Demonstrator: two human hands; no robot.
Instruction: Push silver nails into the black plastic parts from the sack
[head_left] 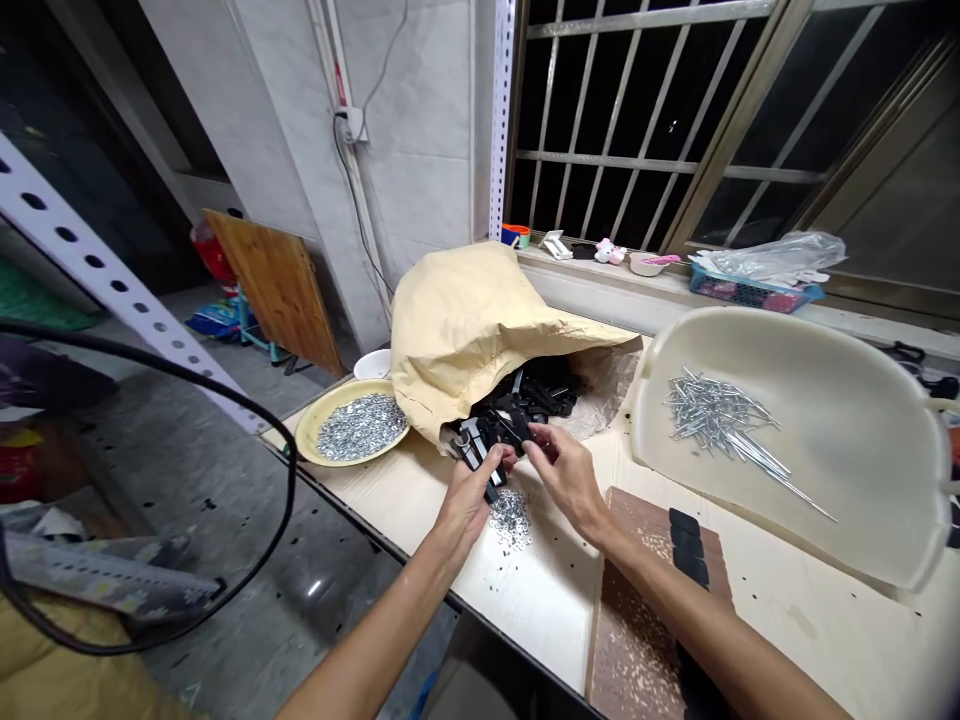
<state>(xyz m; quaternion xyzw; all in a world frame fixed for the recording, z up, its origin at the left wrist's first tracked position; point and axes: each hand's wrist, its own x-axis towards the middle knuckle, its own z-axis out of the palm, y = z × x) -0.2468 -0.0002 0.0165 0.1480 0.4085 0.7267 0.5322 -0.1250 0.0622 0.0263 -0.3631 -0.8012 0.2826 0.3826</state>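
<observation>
Left hand [466,502] curls around black-and-silver parts [475,440]; right hand [568,475], fingers nearly closed, seems to pinch a black piece [517,428] at the sack's [465,310] mouth. Gathering, I'd say; next calls for a steady left grip.

Hemmed in ahead by the paper sack [465,310], to the left by the yellow bowl [309,435], to the right by the pale basin [847,430]. Reachable through the sack's open mouth, though crowded there by black parts [551,395]. Passable across the table [555,610] between the forearms [390,600], around the small washer pile [511,518], then bounded on the right by the brown board [634,610].
</observation>
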